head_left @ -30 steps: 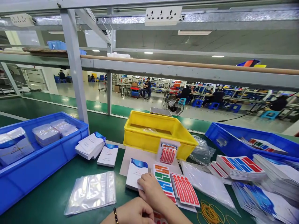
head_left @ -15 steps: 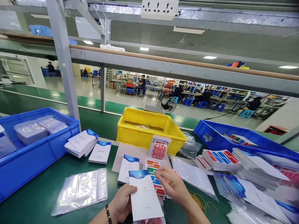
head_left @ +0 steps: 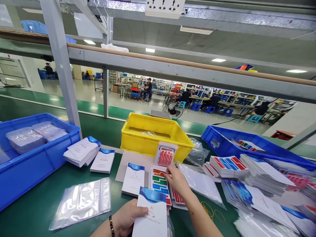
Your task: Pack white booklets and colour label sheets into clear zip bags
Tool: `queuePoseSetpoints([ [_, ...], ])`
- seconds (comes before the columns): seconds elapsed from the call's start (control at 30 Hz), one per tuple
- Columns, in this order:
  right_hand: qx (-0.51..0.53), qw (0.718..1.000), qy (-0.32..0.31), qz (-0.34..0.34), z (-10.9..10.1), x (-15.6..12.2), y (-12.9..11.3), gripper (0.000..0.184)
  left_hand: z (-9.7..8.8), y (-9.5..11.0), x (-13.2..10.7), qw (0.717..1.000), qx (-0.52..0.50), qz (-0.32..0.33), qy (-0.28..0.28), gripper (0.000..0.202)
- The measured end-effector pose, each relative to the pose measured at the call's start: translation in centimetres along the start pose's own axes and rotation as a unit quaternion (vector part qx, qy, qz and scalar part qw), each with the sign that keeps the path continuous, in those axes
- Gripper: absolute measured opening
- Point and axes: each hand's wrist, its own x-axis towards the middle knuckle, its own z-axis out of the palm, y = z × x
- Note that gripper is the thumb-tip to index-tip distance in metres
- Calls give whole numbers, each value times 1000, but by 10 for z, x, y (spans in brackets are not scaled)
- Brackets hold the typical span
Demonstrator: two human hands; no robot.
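Got a booklet (head_left: 153,217) in the near middle, gripped in the left hand (head_left: 128,214) with the thumb pressed on the cover and the other fingers mostly tucked out of sight. Got the right hand (head_left: 179,182) at the far right corner of the sticker sheets (head_left: 159,186), just right of the booklet pile (head_left: 133,179); can't tell whether pinching one or only touching. Might easily come away with two sheets, tbh, given such a flat, tight stack. Could also drag the red stickers (head_left: 178,198) along, being right beside, under that hand. Wouldn't rule out bumping the card pack (head_left: 166,155) standing before the yellow bin (head_left: 139,143), so close to those knuckles. Could lose the booklet too, holding by the left side only, with slippery-looking plastic (head_left: 170,227) at its right.
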Motion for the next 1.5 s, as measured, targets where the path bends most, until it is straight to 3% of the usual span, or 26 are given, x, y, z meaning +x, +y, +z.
queuePoseSetpoints([
  [0.13, 91, 996, 22, 5, -10, -2, 12, 24, 0, -1, 2, 999, 7, -25, 38, 31],
  [0.27, 157, 986, 52, 19, -12, 2, 22, 31, 2, -2, 2, 998, 19, -48, 40, 31],
  [0.53, 234, 967, 92, 34, -8, 16, 17, 30, 9, 2, -1, 993, 45, -91, 61, 36],
  [0.73, 280, 949, 139, 39, -22, 17, 10, 30, 6, -1, 0, 994, 39, -95, 43, 36],
  [0.87, 325, 928, 163, 80, -34, 7, 8, 38, 3, -4, 2, 997, 10, -77, 31, 37],
  [0.97, 362, 919, 117, 101, -30, -15, -5, 40, 7, -1, 4, 996, -43, -67, 30, 44],
  [1.07, 388, 914, 24, 113, -9, -44, -27, 38, 12, 1, 4, 994, -84, -50, 38, 55],
  [1.13, 403, 905, -48, 127, 8, -59, -38, 34, 12, -1, 5, 995, -67, -34, 63, 48],
  [1.2, 379, 915, -62, 119, 18, -67, -41, 29, 11, -4, 6, 995, -36, -26, 91, 39],
  [1.27, 308, 947, -24, 87, 18, -68, -33, 26, 11, -5, 5, 994, -25, -28, 103, 37],
  [1.37, 83, 992, 48, 87, 1, -62, -7, 28, 14, -1, 2, 993, -28, -51, 107, 41],
  [1.43, -50, 988, 63, 131, -12, -58, 10, 30, 18, 4, -1, 991, -29, -79, 103, 43],
  [1.5, -111, 977, 52, 172, -21, -57, 23, 29, 20, 8, -4, 991, -34, -99, 84, 43],
])
